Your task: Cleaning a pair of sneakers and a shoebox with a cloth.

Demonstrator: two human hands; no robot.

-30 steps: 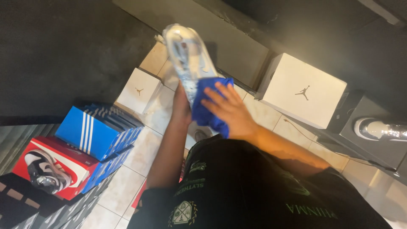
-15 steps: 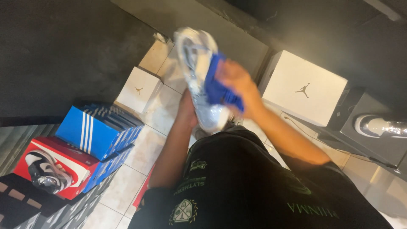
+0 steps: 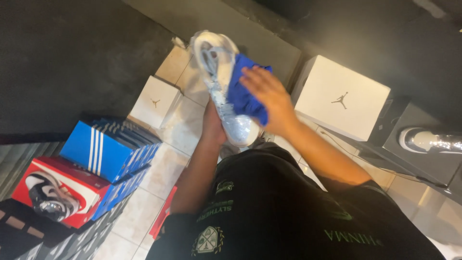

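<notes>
Sneaker (image 3: 222, 91), pale blue and white, is held up at chest height over a tiled floor (image 3: 163, 168), its long axis running from the toe, low and near the person's chest, up and away toward the heel opening at the top of the head view. The left hand (image 3: 213, 126) grips it from underneath, near the toe end, fingers wrapped around the far side and mostly hidden. The right hand (image 3: 266, 98) lies flat on the shoe's right flank, fingers spread and pressing a folded blue cloth (image 3: 244, 96) against the upper, so the shoe sits just left of those fingers. Both forearms rise from a black printed shirt (image 3: 269, 212). Around the person: a small white box (image 3: 155, 102) on the floor to the left, a larger white box (image 3: 340, 98) to the right, and a stack of blue striped boxes (image 3: 103, 154) beside a red box (image 3: 57, 190). A silvery shoe (image 3: 428, 139) rests on a dark surface at far right.
</notes>
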